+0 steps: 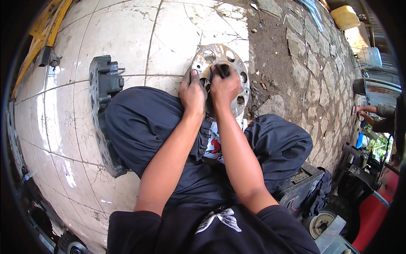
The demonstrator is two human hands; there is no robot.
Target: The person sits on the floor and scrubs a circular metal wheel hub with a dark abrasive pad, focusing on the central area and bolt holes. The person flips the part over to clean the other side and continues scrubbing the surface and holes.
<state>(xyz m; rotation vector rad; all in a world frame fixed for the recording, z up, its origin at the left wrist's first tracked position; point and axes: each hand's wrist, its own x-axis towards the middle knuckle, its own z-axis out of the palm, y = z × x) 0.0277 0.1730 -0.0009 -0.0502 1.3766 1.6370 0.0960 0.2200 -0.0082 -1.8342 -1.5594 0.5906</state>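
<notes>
A round rusty metal disc (237, 67) with several holes around its rim lies on the white tiled floor (127, 38) in front of my knees. My left hand (192, 91) grips the disc's near left edge, thumb on top. My right hand (224, 86) presses on the disc's dark central opening, fingers curled around something small and dark that I cannot make out. Both forearms reach forward over my dark trousers.
A dark cast metal part (101, 97) with bolt holes lies on the tiles beside my left knee. Rough stone paving (313, 76) runs to the right. A yellow frame (46, 29) is at far left. Another person's arm (374, 112) is at right, beside a red machine (372, 211).
</notes>
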